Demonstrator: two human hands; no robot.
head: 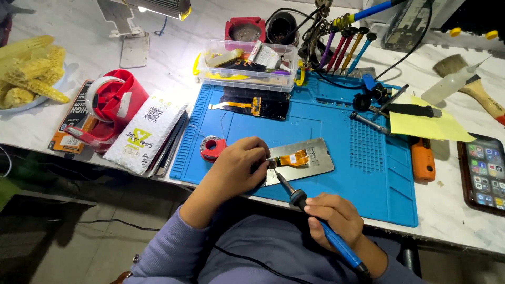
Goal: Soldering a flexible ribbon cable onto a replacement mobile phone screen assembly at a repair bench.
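The left hand (239,165) pinches the near end of the phone screen panel (299,160), hiding that end. Beside it, the right hand (334,215) grips a blue soldering iron (315,221); its tip meets the panel, contact unclear.

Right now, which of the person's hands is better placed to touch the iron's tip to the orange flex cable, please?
The right hand: it grips the blue soldering iron, whose tip sits beside the orange flex cable. The left hand is busy steadying the screen panel.
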